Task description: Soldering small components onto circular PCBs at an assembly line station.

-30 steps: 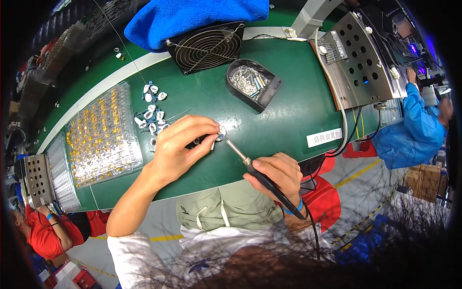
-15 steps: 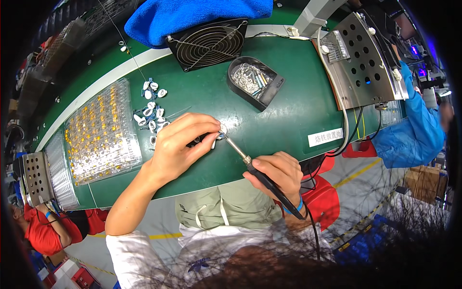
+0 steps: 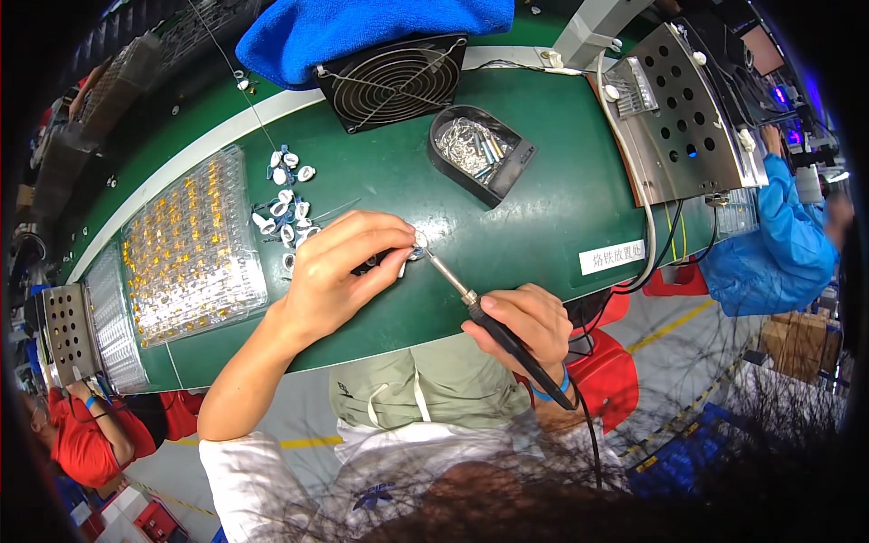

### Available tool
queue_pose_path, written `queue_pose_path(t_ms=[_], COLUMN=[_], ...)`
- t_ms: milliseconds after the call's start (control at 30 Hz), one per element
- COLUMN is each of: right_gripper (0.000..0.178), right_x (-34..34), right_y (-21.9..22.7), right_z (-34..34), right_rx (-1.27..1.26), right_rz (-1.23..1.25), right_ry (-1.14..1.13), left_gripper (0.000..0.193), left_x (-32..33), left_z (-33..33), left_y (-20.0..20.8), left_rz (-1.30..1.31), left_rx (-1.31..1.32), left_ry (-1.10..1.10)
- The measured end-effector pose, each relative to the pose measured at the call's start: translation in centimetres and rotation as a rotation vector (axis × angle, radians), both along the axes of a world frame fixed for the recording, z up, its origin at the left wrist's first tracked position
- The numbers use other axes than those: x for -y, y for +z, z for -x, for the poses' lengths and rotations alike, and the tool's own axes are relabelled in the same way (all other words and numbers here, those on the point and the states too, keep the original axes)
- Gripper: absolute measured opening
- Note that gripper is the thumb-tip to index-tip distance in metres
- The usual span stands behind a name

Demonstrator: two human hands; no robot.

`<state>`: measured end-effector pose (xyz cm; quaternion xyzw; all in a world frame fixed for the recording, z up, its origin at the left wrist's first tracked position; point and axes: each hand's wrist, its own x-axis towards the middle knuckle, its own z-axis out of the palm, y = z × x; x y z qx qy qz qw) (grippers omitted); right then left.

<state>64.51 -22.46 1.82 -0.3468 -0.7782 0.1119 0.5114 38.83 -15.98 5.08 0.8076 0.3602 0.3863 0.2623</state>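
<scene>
**Soldering a small white part on the green desk**

Holding the small white part [image 3: 415,249] down with the left hand [image 3: 339,271] while the soldering iron [image 3: 489,312], gripped in the right hand [image 3: 525,321], meets it tip-first. Sitting on the green desk [image 3: 543,208], near its front edge, just right of a scatter of loose white parts [image 3: 288,204] and a clear tray of yellow pieces [image 3: 190,258].

To do this well, judging from the pose:
- Keep the part pinned flat and unmoving, with the fingers [image 3: 380,244] clear of the hot metal tip.
- Bring the tip in low and slanted, touching only the joint, not the plastic body.
- Rest the wrist or forearm on the desk edge for steadiness.
- Keep the cord [image 3: 588,434] trailing free behind the right wrist, off the work.

Left fingers: curled in close, thumb and forefinger narrowed to a pinch around the part, hardly any gap showing. Whether a thin wire is also pinched there, cannot tell; too small.

Right fingers: wrapped snugly around the black handle, pen-fashion, fully closed on it.

Farther back: a black dish of metal bits [image 3: 475,149], a small fan [image 3: 394,81], a blue cloth [image 3: 362,27], and a perforated metal box [image 3: 679,118] to the right.
</scene>
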Motion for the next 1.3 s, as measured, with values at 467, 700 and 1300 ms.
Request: queue_pose_path(t_ms=[467,700,1300], right_gripper=[0.049,0.05,0.043], right_x=[-2.9,-2.5,-1.6], right_y=[1.8,0.8,0.8], right_z=[-0.4,1.8,1.2], right_rx=[0.084,-0.07,-0.053], right_rz=[0.124,0.003,0.034], right_ry=[-0.261,-0.105,-0.071], left_gripper=[0.02,0.023,0.011], left_x=[-1.2,-14.0,-8.4], left_z=[6.1,18.3,12.5], left_y=[5.0,4.4,6.4], left_rz=[-0.083,-0.118,-0.064], left_rx=[-0.013,-0.308,-0.101], left_ry=[0.246,0.635,0.582])
